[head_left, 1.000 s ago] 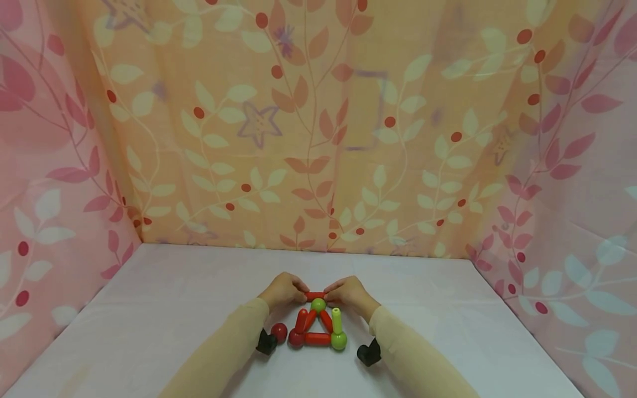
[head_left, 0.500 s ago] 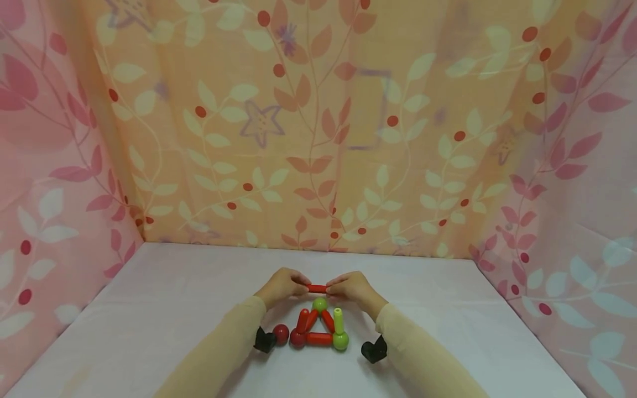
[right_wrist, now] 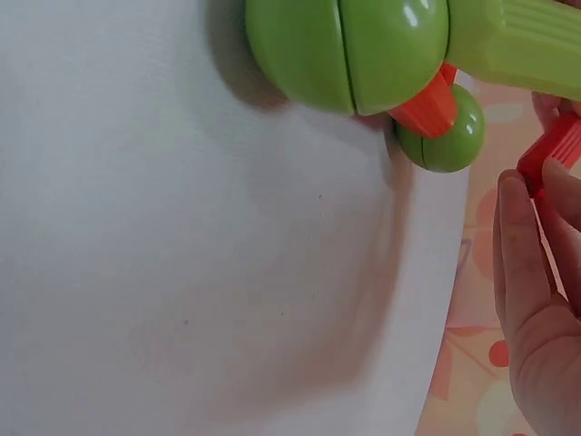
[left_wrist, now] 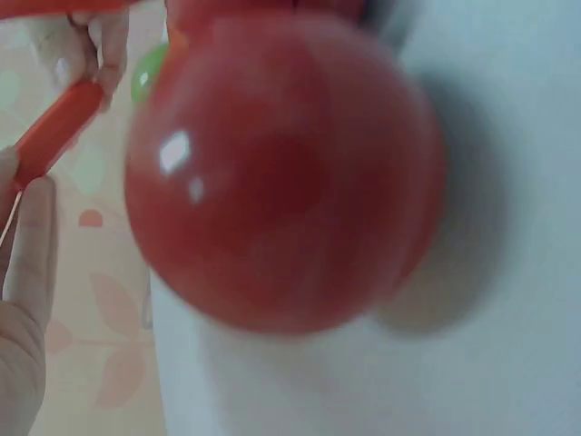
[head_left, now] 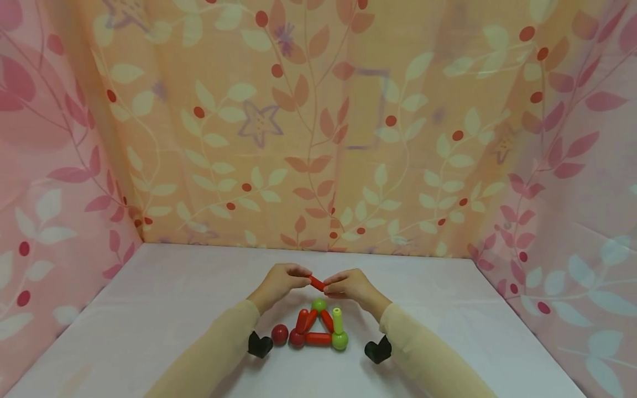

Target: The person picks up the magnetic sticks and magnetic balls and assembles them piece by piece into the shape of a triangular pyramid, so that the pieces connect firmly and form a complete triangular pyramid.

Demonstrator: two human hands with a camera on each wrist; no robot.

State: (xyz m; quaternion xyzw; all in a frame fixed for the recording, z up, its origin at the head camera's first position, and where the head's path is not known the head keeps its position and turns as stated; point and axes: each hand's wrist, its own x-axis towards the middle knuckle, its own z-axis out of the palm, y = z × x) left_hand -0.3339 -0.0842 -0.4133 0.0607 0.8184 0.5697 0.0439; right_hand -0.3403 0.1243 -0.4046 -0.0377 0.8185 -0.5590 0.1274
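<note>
Above and behind the assembled toy pieces, my left hand pinches the upper left end of a red building rod. My right hand pinches its lower right end, so the rod slants between both sets of fingertips. Nearer me, red rods and balls form a triangle: a green ball at the back, a dark red ball front left, another green ball front right. A red rod rises from the red corner, a light green rod from the front green one.
A separate red ball lies left of the triangle, close to the black wrist mount on the left sleeve; it fills much of the left wrist view. Another black mount hangs by the right sleeve. Patterned curtains surround the white table.
The red rod has lifted away from the back green ball and tipped from level to slanting, left end higher. My hands have moved up with it; the triangle stays put.
</note>
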